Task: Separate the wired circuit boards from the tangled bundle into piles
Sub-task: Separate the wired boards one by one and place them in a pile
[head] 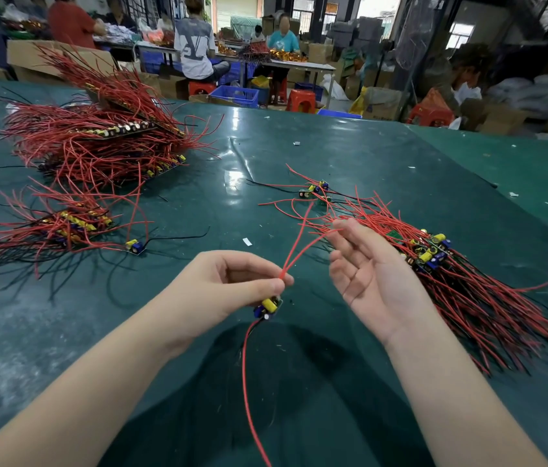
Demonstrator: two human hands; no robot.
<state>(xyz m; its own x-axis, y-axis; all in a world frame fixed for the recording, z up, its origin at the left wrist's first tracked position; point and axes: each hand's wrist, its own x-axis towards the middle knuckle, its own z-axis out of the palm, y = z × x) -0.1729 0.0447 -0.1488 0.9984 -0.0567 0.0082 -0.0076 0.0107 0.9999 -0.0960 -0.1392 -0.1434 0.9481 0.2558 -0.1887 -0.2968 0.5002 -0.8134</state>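
Note:
My left hand (232, 284) pinches a small wired circuit board (268, 306) with a yellow capacitor, held above the table; its red wires run up past my right hand and one hangs down toward me. My right hand (366, 274) is open, palm facing left, fingers relaxed, with the board's red wires brushing its fingertips. To the right lies the tangled bundle (451, 274) of boards and red and black wires. A sorted pile (74, 227) lies at the left, with a single board (135, 246) beside it. A few loose boards (314, 190) sit in the middle.
A large heap of wired board strips (104, 136) fills the far left of the green table (333, 156). Small paper scraps dot the surface. Beyond the table edge are seated people, red stools, blue crates and cardboard boxes.

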